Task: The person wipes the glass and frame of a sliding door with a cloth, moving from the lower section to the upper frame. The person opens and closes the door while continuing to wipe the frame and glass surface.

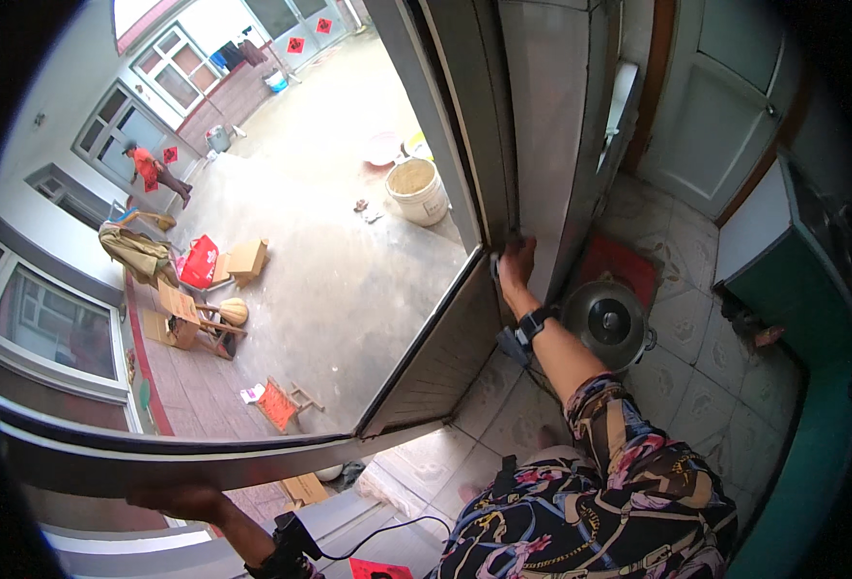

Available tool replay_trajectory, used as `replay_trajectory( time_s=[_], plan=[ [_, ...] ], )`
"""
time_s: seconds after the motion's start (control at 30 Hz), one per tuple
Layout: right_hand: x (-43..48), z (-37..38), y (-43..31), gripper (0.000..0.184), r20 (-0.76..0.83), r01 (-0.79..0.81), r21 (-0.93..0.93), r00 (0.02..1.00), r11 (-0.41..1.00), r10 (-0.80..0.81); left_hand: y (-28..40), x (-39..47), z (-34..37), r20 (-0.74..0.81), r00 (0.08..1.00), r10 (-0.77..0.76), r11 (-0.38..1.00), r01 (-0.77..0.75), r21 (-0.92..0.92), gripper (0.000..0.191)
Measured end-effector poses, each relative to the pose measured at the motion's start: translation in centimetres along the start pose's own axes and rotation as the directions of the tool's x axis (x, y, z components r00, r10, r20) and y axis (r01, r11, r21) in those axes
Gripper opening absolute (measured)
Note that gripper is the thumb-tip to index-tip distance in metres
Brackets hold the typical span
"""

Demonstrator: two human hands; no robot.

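Note:
A metal-framed glass door [426, 433] stands before me, with a courtyard seen through its pane. My left hand [179, 501] rests against the door's outer frame edge at the lower left; its fingers look dark and their grip is unclear. My right hand [517, 264] is at the frame on the hinge or handle side, fingers curled on a small fitting that the hand mostly hides. Each wrist wears a dark strapped device, and a cable runs from the left one. Right of my right forearm, a lidded metal pot [605, 322] sits on the tiled floor.
A red mat [618, 264] lies under the pot's far side. A green cabinet [795, 289] stands at right, a white door [715, 108] behind. Outside are a plastic bucket [417, 192], cardboard boxes [247, 262], an orange-seated stool [276, 405] and a person in an orange top [148, 168].

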State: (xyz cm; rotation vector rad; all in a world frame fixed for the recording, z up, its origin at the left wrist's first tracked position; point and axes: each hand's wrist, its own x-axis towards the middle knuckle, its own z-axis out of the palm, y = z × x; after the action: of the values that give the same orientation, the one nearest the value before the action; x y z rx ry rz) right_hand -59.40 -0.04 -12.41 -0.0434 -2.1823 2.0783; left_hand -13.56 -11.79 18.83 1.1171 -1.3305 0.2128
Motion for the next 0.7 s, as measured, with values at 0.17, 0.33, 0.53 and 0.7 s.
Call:
replay_trajectory(
  time_s=[0.17,0.33,0.53,0.7],
  plan=[
    [3.0,2.5,-2.2,0.030,-0.012,0.171,-0.131,0.985,0.977,-0.174,0.3,0.1,-0.3,-0.022,0.991,-0.130,0.969,0.122,-0.217,0.068],
    [1.2,1.4,4.0,0.039,0.172,-0.261,-0.193,0.940,0.946,0.295,-1.2,0.4,-0.9,-0.007,0.987,0.158,0.974,-0.157,-0.164,0.040],
    [-0.3,1.0,5.9,0.034,0.198,-0.341,-0.293,0.892,0.893,0.406,-2.6,0.4,-1.3,-0.019,0.941,0.337,0.941,-0.337,-0.019,0.040],
    [-3.7,1.8,6.0,0.033,0.256,-0.385,0.014,0.893,0.923,0.369,-1.6,-0.3,-0.8,-0.031,0.982,0.186,0.979,-0.188,-0.082,0.051]
  ],
)
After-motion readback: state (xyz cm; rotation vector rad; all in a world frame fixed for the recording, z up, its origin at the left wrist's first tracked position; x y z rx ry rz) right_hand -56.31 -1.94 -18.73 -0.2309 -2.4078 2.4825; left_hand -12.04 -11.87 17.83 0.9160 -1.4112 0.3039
